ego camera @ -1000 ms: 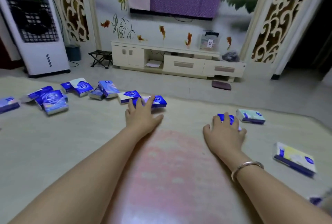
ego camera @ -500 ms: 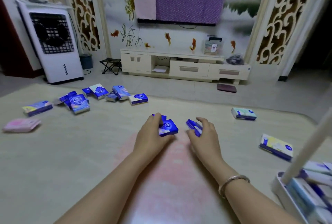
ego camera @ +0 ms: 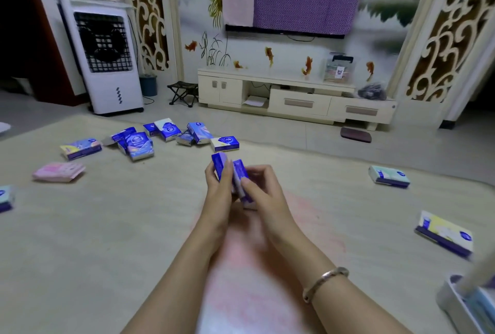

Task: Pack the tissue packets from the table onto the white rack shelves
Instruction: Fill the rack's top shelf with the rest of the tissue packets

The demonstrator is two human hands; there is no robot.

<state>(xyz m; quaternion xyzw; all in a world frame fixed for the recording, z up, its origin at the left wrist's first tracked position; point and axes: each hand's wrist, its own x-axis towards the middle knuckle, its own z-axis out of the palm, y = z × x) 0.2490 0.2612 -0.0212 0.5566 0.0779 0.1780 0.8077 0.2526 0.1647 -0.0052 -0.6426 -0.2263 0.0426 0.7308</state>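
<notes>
Your left hand (ego camera: 218,189) grips a blue tissue packet (ego camera: 219,166) standing on end, fingers curled round its sides; your right hand (ego camera: 261,189) pinches a second blue packet (ego camera: 239,178) pressed against the first, thumb and fingers closed on it; both are held together above the table (ego camera: 107,226) at its centre; at 11 o'clock a cluster of blue packets (ego camera: 166,135) lies near the far edge; at 10 o'clock sit a pale packet (ego camera: 80,148) and a pink packet (ego camera: 59,171); at 2 o'clock lies a teal packet (ego camera: 389,176), at 3 o'clock a yellow-and-blue packet (ego camera: 444,233); the white rack (ego camera: 450,299) shows at 4 o'clock, its corner only, packets blurred inside; a bracelet (ego camera: 325,281) circles your right wrist
</notes>
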